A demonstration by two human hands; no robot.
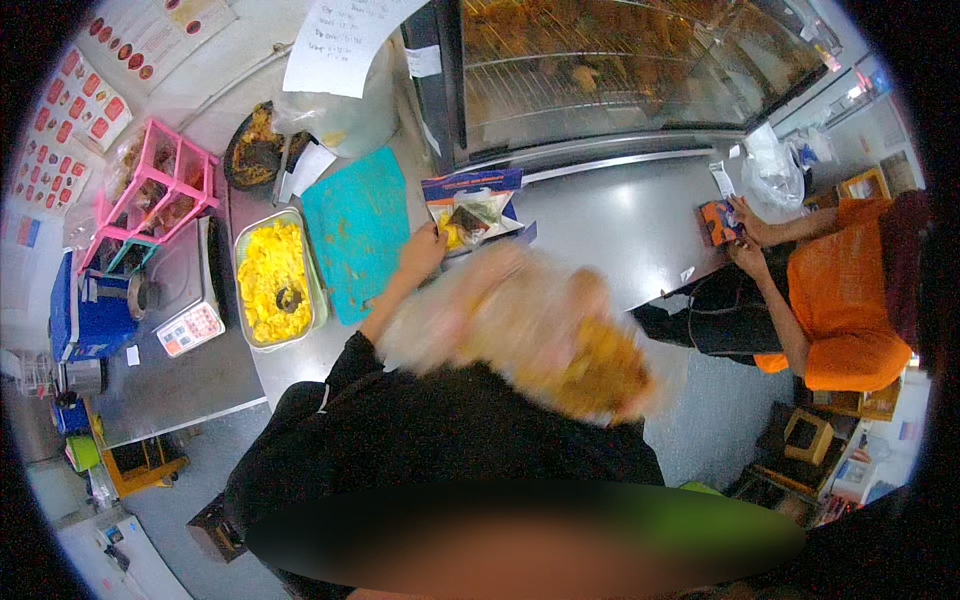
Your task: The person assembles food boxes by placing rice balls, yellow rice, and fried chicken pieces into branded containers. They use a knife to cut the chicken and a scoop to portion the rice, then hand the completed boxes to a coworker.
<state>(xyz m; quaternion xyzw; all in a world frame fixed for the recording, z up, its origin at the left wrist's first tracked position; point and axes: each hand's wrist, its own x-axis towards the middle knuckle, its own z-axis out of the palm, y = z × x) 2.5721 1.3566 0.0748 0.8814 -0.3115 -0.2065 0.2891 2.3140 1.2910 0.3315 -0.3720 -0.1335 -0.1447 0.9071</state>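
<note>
My left hand (424,252) pinches the near left edge of an open purple and orange cardboard food box (474,212). Inside it are something yellow and a dark packet. Close to my body hangs a blurred clear plastic bag (440,325), with golden-brown fried food (605,372) at its right end. My right hand (585,292) is in or behind this plastic; motion smears its fingers, so its grip cannot be made out. Left of my left hand lies a teal cutting board (360,235) with crumbs. Beside it stands a tray of yellow food pieces (274,280) with a dark round thing in it.
A glass display cabinet (620,70) with fried food stands behind the steel counter (625,215). At the right, a person in an orange shirt (840,290) handles a small box (719,222). Far left are a pink basket (160,185) and a blue box (90,315).
</note>
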